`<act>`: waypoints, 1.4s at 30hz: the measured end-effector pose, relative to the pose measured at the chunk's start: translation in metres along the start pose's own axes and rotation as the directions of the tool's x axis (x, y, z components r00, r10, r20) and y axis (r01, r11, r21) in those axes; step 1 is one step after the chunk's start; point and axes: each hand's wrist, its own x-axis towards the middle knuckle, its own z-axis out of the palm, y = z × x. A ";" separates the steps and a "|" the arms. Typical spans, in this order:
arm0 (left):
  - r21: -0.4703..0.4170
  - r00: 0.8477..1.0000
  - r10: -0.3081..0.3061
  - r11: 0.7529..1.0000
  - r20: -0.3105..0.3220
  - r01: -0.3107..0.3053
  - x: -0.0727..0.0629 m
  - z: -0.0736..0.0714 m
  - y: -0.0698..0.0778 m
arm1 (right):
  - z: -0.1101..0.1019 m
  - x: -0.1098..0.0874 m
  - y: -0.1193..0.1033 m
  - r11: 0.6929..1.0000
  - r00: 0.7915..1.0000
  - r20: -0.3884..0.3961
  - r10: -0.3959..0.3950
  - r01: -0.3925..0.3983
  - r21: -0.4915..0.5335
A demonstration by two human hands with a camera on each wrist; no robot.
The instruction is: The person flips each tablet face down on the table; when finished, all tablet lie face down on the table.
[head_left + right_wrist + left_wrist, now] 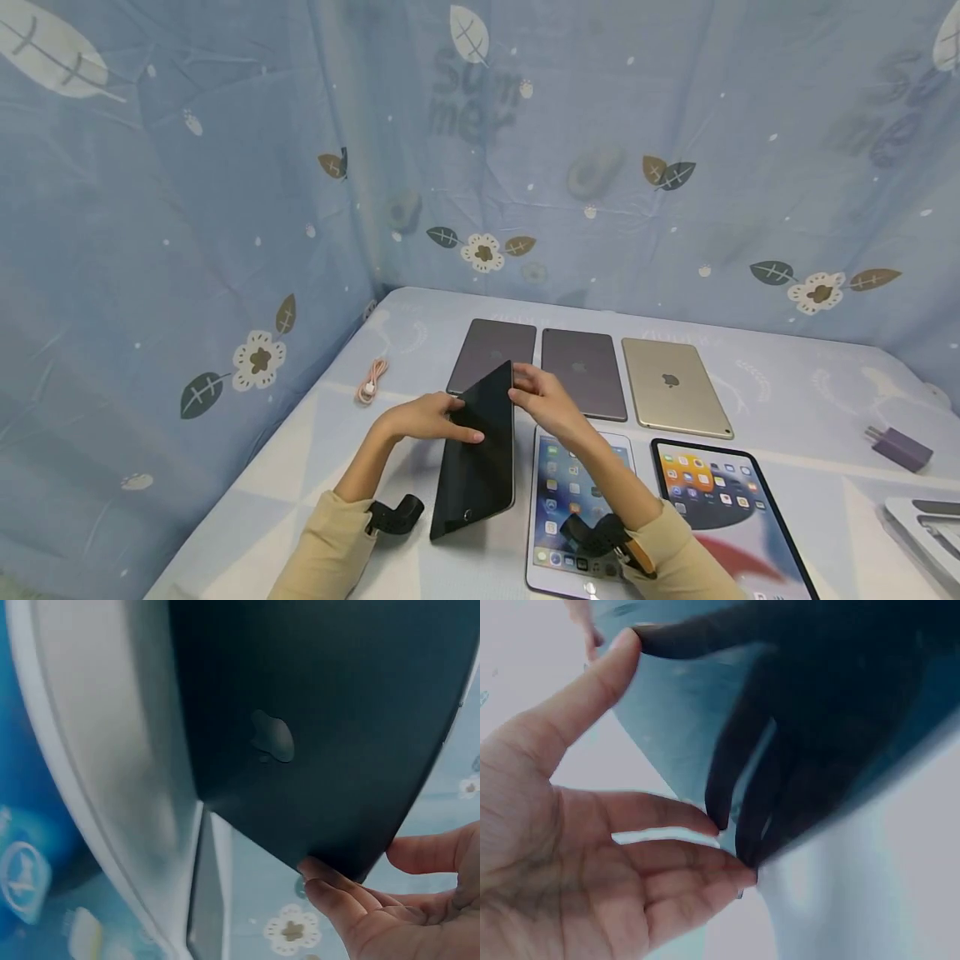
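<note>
A dark-backed tablet with a black screen and a round home button stands tilted up off the table, its screen toward the left. My right hand pinches its far upper corner, thumb on one face and fingers on the other. Its back, with an apple logo, shows in the right wrist view. My left hand touches the screen with a stretched thumb, while its other fingertips meet the tablet's edge. In the left wrist view, the glossy screen mirrors the left hand's fingers.
Behind lie two dark tablets and a gold tablet, face down. Two lit tablets, one white-framed and one black-framed, lie to the right. A pink cable, a purple charger and a white stand are on the table.
</note>
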 end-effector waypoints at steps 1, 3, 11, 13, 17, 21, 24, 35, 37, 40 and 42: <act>-0.024 1.000 0.017 1.000 0.017 -0.017 0.000 0.000 -0.001 | -0.001 -0.001 -0.002 1.000 1.000 0.006 -0.004 0.004 -0.004; -0.059 0.998 0.056 0.997 0.041 -0.053 0.001 0.000 -0.001 | -0.004 -0.002 -0.006 1.000 1.000 0.021 -0.017 0.017 -0.018; -0.202 0.987 0.143 0.971 0.070 -0.126 0.006 0.006 -0.002 | -0.011 -0.006 -0.015 0.994 0.999 0.016 -0.041 0.043 -0.104; -0.220 0.985 0.159 0.965 0.071 -0.140 0.009 0.008 -0.003 | -0.013 -0.006 -0.017 0.991 0.999 0.005 -0.038 0.038 -0.129; -0.239 0.980 0.191 0.956 0.059 -0.172 0.013 0.013 -0.001 | -0.017 -0.008 -0.020 0.986 0.999 -0.002 -0.042 0.041 -0.163; -0.271 0.967 0.245 0.938 0.074 -0.217 0.016 0.017 0.001 | -0.021 -0.010 -0.024 0.976 0.998 0.015 -0.064 0.066 -0.209; -0.306 0.948 0.302 0.916 0.101 -0.260 0.018 0.019 0.003 | -0.024 -0.013 -0.027 0.967 0.997 0.030 -0.073 0.078 -0.242; -0.345 0.939 0.331 0.895 0.088 -0.283 0.020 0.023 0.007 | -0.017 -0.014 -0.027 0.970 0.997 -0.003 -0.077 0.074 -0.231; -0.344 0.941 0.332 0.893 0.067 -0.290 0.017 0.020 0.009 | -0.015 -0.014 -0.026 0.972 0.997 0.013 -0.081 0.082 -0.221; -0.357 0.941 0.337 0.882 0.026 -0.306 0.011 0.012 0.012 | -0.015 -0.014 -0.023 0.973 0.995 0.056 -0.086 0.096 -0.210; -0.367 0.933 0.360 0.868 0.002 -0.334 0.006 0.007 0.014 | -0.015 -0.013 -0.021 0.975 0.991 0.096 -0.090 0.108 -0.193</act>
